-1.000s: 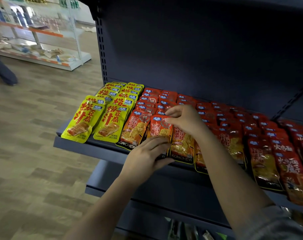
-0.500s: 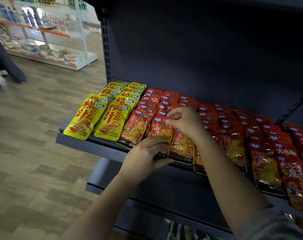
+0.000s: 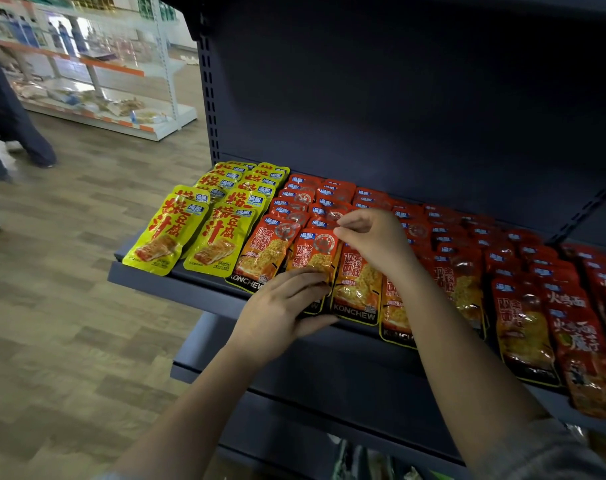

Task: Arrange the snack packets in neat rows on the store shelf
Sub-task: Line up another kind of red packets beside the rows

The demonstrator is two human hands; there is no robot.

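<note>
Left hand [image 3: 283,308]: at 6 o'clock of the orange packet [image 3: 313,259], fingers curled round its lower end.
Right hand [image 3: 370,237]: at 1 o'clock of the left hand, fingertips pinching the same packet's top corner.
Orange packet: front of the shelf [image 3: 177,284], between two similar packets.
Yellow packets [image 3: 187,233]: at 9 o'clock, two rows.
Red packets [image 3: 523,271]: at 3 o'clock, overlapping rows.

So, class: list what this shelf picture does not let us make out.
Head view:
- Lower end of the orange packet: covered by the left hand.
- Packets behind the right hand: hidden.
- Dark red packets: cut off by the right edge.
- Lower shelf goods: dark, cropped.
</note>
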